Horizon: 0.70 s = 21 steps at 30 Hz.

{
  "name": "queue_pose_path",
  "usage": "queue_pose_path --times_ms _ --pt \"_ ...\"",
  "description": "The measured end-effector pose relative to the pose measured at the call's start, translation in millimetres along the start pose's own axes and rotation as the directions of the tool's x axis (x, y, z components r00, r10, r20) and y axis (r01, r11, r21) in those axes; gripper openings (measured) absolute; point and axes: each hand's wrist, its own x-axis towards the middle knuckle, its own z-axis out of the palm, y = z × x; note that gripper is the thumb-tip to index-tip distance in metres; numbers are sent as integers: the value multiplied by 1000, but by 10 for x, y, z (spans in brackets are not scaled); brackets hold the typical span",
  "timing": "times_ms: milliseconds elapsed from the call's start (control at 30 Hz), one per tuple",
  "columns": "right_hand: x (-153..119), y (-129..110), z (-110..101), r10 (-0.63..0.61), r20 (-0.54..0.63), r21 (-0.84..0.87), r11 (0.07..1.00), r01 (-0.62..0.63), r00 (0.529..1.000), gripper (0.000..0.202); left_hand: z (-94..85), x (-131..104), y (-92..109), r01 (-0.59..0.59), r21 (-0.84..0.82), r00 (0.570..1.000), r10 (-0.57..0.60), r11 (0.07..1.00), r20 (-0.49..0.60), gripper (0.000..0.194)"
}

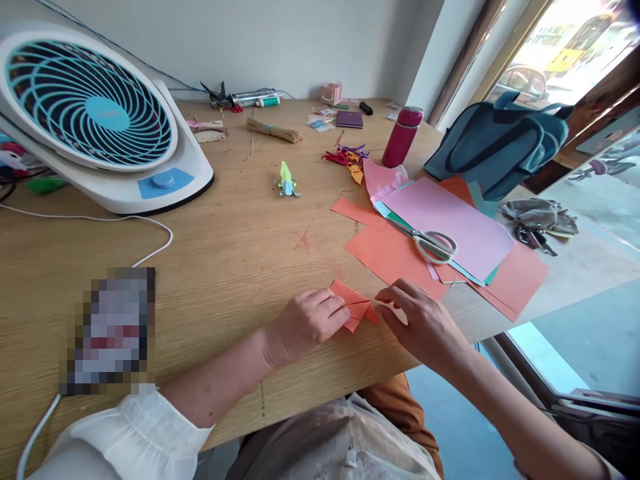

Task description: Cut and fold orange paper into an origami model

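A small piece of folded orange paper (pixel 356 308) lies on the wooden table in front of me, with creases and a pointed flap at its right. My left hand (pixel 315 317) is closed over the paper's left part, its fingers together and holding it against the tabletop. Some of the paper is hidden under those fingers. At the right tip of the paper hovers my right hand (pixel 417 320), thumb and forefinger apart with nothing visible between them. Beyond it lie sheets of orange paper (pixel 390 257) and pink paper (pixel 440 207), with scissors (pixel 435 245) on top.
A white fan (pixel 107 113) stands at the left, a pixelated object (pixel 113 333) nearer me. A small green-and-blue folded paper figure (pixel 286 181) sits mid-table. Farther back are a bundle of sticks (pixel 274 131), paper scraps (pixel 347 157), a red bottle (pixel 401 137) and a blue bag (pixel 495 143).
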Motion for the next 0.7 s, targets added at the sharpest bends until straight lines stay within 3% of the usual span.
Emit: queue_pose_path --times_ms 133,267,467,700 --pt "-187 -98 82 -245 -39 48 968 246 969 19 -40 -7 76 38 -36 999 -37 999 18 18" --pt "-208 -139 193 -337 -11 -23 941 337 942 18 -81 2 92 86 -106 996 -82 991 42 14" --pt "-179 -130 280 -376 56 -90 921 380 925 18 -129 -33 44 142 -274 988 -118 951 101 14" --pt "-230 -194 332 -266 -24 -34 964 265 964 15 -190 -110 -90 172 -360 975 -106 917 196 13"
